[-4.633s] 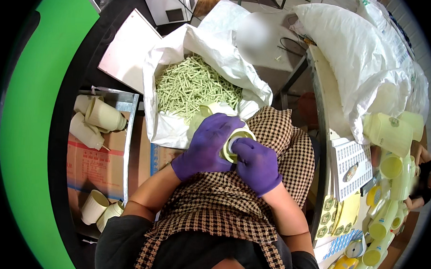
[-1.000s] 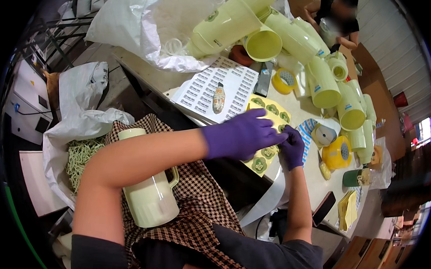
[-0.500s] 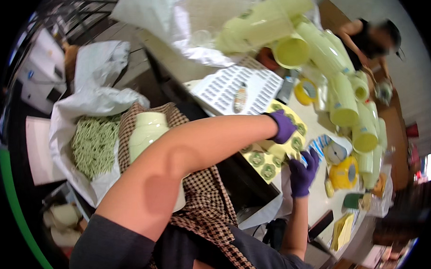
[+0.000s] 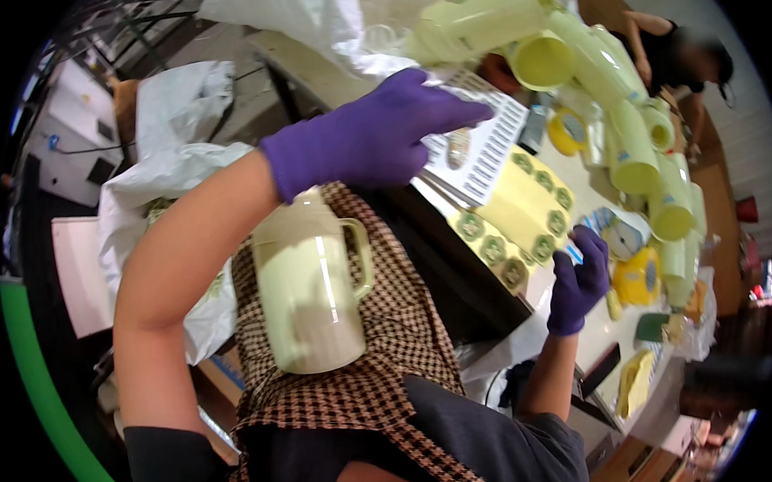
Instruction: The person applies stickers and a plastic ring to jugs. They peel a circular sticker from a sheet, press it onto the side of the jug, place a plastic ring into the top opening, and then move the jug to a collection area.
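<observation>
A pale green jug (image 4: 308, 289) with a side handle rests on my lap, over a brown-and-black checked apron (image 4: 400, 326). My left hand (image 4: 364, 138), in a purple glove, is raised above the jug's top end. Its index finger points right and the thumb stands apart; nothing shows between them. In the same kind of glove, my right hand (image 4: 580, 286) is curled beside the yellow sticker sheet (image 4: 519, 212), thumb and forefinger close together. What they hold, if anything, is too small to name. Round green stickers remain along the sheet's edges.
Several pale green jugs (image 4: 636, 152) are piled at the far right. White printed sheets (image 4: 499, 160), yellow tape rolls (image 4: 635, 279) and a dark phone (image 4: 601, 370) lie on the table. A white sack (image 4: 124, 206) stands at the left. Another person (image 4: 673, 60) works beyond.
My left hand has moved from the sticker sheet back left, over the jug, uncovering the jug's body. The right hand stays by the sheet. The whole view has shifted slightly.
</observation>
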Demonstrator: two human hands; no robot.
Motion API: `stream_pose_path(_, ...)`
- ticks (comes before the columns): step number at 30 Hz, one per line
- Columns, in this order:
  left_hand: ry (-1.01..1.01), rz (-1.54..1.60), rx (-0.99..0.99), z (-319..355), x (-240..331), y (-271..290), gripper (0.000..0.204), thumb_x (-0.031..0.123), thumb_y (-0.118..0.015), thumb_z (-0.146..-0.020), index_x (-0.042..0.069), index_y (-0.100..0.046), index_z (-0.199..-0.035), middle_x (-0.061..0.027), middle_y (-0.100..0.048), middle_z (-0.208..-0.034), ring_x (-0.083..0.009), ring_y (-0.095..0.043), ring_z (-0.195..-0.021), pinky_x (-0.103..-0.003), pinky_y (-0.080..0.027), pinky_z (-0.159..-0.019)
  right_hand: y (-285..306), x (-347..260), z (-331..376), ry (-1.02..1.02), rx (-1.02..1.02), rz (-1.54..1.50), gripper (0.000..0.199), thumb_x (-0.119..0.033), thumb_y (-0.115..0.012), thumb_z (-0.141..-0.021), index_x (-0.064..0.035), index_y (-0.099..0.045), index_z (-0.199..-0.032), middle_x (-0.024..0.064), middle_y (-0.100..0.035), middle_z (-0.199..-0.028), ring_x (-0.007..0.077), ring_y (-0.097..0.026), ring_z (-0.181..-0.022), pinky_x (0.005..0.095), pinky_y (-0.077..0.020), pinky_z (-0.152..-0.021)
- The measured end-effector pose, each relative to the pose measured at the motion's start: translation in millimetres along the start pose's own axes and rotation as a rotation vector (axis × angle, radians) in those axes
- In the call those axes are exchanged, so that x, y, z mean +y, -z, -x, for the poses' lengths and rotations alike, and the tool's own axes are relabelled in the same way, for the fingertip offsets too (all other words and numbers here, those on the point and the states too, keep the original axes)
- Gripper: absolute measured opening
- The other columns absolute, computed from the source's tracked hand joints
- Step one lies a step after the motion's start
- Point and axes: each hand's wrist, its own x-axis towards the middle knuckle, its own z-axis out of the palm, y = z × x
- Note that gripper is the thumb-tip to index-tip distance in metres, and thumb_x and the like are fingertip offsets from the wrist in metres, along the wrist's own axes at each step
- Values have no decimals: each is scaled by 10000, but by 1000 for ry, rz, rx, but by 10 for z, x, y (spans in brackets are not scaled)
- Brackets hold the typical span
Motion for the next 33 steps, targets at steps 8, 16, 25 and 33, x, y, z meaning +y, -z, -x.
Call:
stream_pose_path(8,-191,-73,-248,-614,326,-992,775,78,-649,-799,86,-424,-1541,-194,-637,-1323,-319,-557,-1322,-506,-247,-1229,473,1113,491,-228,-51,527,509,-142,-853,-779,-63,-703,-1259,154,-658,-1195,318,-619,-1132,399,-501,-986)
stream_pose_path(16,-54,-237,-533,-1319,202,-2039,619,179,-566,-939,105,-444,-1541,-149,-686,-1274,-264,-624,-1242,-456,-315,-1169,267,1355,582,-235,-66,434,288,-83,-847,-749,-64,-756,-1021,135,-653,-1173,311,-609,-1144,416,-489,-1004)
stream_pose_path(25,121,-98,-703,-1491,223,-1910,739,173,-564,-860,130,-388,-1576,-194,-681,-1298,-361,-645,-1212,-492,-366,-1134,540,-421,198,181,283,-200,231,-164,-667,-928,-106,-449,-879,59,-479,-887,275,-554,-952,526,-473,-984)
stream_pose_path(33,49,-230,32,-471,-40,-169,623,9,-576,-777,73,-614,-1396,-149,-721,-1129,-317,-663,-1101,-460,-439,-1038,-784,-691,5,99,-679,-323,91,-57,-713,-873,24,-672,-877,87,-689,-881,182,-658,-792,293,-521,-724)
